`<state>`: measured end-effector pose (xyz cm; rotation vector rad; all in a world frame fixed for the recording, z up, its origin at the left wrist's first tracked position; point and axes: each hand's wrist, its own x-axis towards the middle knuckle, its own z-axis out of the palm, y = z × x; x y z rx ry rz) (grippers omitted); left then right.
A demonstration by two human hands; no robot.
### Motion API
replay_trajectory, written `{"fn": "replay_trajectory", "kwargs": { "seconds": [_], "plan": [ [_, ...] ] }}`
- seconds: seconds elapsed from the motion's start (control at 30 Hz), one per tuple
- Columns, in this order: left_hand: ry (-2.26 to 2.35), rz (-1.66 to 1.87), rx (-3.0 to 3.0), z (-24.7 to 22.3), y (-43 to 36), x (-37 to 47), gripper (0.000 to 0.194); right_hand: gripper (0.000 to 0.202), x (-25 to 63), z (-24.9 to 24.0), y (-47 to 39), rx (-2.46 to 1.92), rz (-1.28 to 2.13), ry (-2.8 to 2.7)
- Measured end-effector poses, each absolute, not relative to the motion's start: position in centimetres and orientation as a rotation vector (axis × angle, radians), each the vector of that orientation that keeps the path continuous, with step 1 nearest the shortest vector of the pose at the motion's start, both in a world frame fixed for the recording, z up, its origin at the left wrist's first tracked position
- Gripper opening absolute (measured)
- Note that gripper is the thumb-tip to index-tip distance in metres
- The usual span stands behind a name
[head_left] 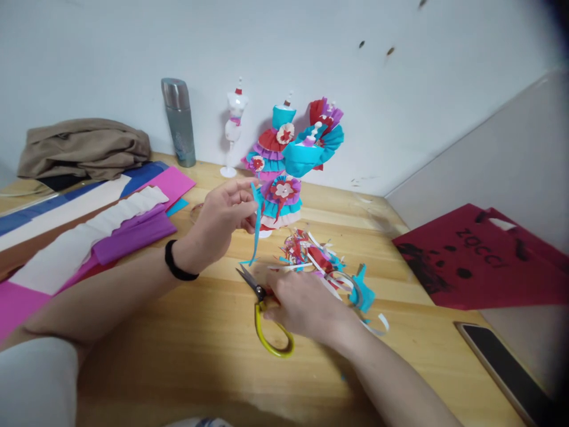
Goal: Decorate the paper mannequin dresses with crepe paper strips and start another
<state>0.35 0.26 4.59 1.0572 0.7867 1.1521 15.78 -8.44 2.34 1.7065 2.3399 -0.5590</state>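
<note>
Pinched between thumb and fingers of my left hand (224, 216) is a narrow strip of blue crepe paper (256, 228), which hangs down toward the table. My right hand (306, 299) is closed over a pair of scissors (259, 290) with yellow handles. Their blades are slightly apart and point toward the strip's lower end; one handle loop shows below the hand, while the other is mostly hidden. Just behind my left hand stands a small dress form (284, 198) in a ruffled paper dress with a flower at its waist.
Two more dressed forms (272, 139) (329, 118) and a bare white one (233, 118) stand by the wall. Paper scraps (306, 246) and a tape roll (357, 290) lie right of centre. Crepe sheets (133, 237), a bottle (180, 127), a red bag (471, 261) and a phone (498, 362) surround them.
</note>
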Motion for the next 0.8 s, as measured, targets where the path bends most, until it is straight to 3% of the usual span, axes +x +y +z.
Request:
{"fn": "replay_trajectory", "kwargs": {
  "seconds": [0.07,0.13,0.23,0.3,0.37,0.47,0.8],
  "plan": [
    [0.742,1.13,1.061,4.1,0.1,0.5,0.031,0.012,16.1,2.2,-8.1,1.912,-0.578,2.361],
    [0.692,1.13,1.064,3.7,0.0,0.7,0.027,0.017,16.3,1.9,-7.7,2.153,-0.787,2.495],
    [0.656,1.155,1.058,3.2,-0.3,0.9,0.023,0.034,16.1,1.2,-7.2,2.241,-1.713,2.701],
    [0.664,1.173,1.056,2.9,-0.6,1.0,0.022,0.049,15.9,0.7,-7.0,2.119,-2.428,2.475],
    [0.68,1.187,1.077,2.7,-0.9,1.2,0.022,0.056,15.7,0.4,-7.0,2.079,-2.804,2.117],
    [0.709,1.224,1.115,2.4,-1.2,1.5,0.021,0.055,15.4,0.1,-6.9,2.104,-2.925,1.889],
    [0.726,1.175,1.059,2.3,-1.1,1.3,0.016,0.038,16.0,0.5,-6.2,2.274,-2.863,2.101]
  ]
}}
